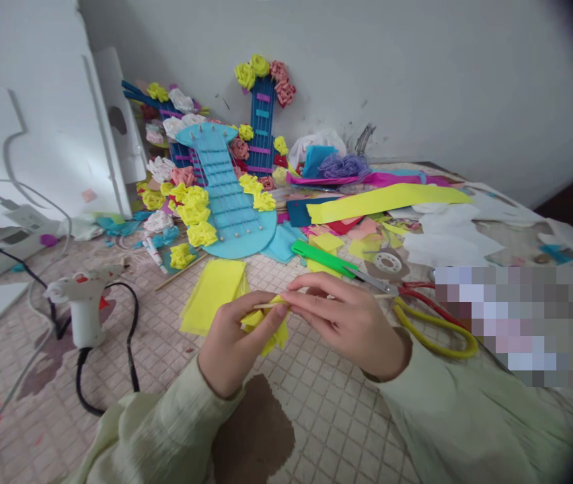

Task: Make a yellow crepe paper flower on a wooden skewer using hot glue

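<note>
Across the lower and middle frame, desk (327, 403), tiled pattern, crowded toward the wall. Light-blue paper guitar (223, 188) leans at upper centre against flowered pieces; a knock at its base might bring it sliding forward.

Right of centre, scissors (394, 290), yellow grip just beside the right cuff. Possible snag if that arm swings outward.

Left side, glue gun (83, 306), standing on its handle, nozzle pointing right. Cannot tell if hot. Black cord (134, 336) loops down near the left sleeve; a sleeve catching the loop could tip the gun.

Centre frame, right hand (350, 323): fingers drawn together, tips pinching at the work. Left hand (233, 339): thumb and forefinger pinched on paper and stick, no gap to speak of.

Behind the left hand, yellow sheets (216, 289), loosely stacked, easily skewed by a brushing knuckle. Green cutter (324, 257) beyond the right hand; blade not made out. Forward reach there worth watching.

Smallest: crumpled yellow paper (271, 343), hanging below the left fingers, and thin stick (265, 306) between both hands. Likely troubles: paper tearing under too hard a pinch, or springing loose if the thumb eases early.
</note>
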A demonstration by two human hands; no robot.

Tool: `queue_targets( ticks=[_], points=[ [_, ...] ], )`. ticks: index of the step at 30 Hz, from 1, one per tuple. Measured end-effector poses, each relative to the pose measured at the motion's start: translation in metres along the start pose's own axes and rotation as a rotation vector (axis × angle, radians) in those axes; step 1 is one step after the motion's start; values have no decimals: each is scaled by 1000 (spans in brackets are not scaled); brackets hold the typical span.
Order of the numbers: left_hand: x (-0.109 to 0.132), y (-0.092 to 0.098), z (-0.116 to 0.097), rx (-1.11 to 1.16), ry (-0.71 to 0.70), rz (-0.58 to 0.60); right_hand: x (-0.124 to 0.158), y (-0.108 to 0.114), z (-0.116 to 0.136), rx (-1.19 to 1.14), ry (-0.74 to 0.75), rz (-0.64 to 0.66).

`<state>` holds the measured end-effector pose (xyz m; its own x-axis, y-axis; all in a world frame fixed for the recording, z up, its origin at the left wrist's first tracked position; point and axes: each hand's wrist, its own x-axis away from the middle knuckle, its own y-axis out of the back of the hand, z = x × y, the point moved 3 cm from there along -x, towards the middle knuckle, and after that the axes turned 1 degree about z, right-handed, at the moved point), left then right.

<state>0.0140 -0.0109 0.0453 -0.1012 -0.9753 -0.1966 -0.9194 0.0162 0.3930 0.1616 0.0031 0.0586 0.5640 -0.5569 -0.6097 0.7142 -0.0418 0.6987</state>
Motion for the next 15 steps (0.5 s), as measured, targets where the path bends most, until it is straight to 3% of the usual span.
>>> queue_targets(
  ticks=[7,15],
  points=[
    [0,0,1,18,8,-9,1,1,3,146,42,-19],
    [0,0,1,36,17,-10,1,1,3,122,48,-31]
  ],
)
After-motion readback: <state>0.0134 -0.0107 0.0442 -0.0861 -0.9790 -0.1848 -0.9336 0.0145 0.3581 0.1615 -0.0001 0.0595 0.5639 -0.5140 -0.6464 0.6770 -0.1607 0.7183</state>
